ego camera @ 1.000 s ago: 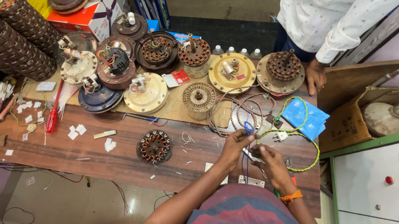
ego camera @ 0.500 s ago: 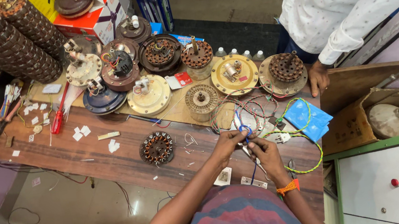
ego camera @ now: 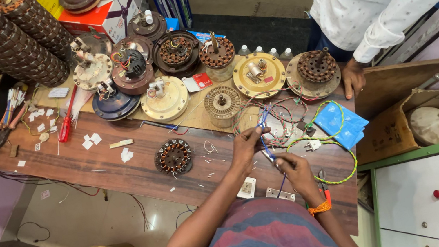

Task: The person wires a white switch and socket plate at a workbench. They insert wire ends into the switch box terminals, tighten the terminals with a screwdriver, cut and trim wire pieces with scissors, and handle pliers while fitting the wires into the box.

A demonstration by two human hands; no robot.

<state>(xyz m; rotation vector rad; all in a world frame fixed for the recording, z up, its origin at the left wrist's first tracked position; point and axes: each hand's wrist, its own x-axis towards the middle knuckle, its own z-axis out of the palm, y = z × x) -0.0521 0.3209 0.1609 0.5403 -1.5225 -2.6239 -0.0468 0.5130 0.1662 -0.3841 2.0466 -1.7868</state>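
L hand [ego camera: 246, 144] fingers pinched on blue wire [ego camera: 264, 144], R hand [ego camera: 292, 168] fingers clamped on wire's lower end, wound stator [ego camera: 173, 156] nearby on workbench [ego camera: 122, 174].

Wound stator [ego camera: 173, 156] on bench; red screwdriver [ego camera: 66, 129] left; blue cloth [ego camera: 340, 123] right.

Both bare forearms reach forward from the bottom of the view toward twelve o'clock, over the striped-shirt torso. The left arm is long and nearly straight, angled toward one o'clock, ending in the left hand [ego camera: 246, 144], whose fingers curl inward with the fingertips pinched together near the top. The right arm is bent more sharply and comes in from five o'clock; an orange band circles its wrist. The right hand [ego camera: 296, 169] sits just below and at four o'clock of the left, fingers closed in a pinch, knuckles up.
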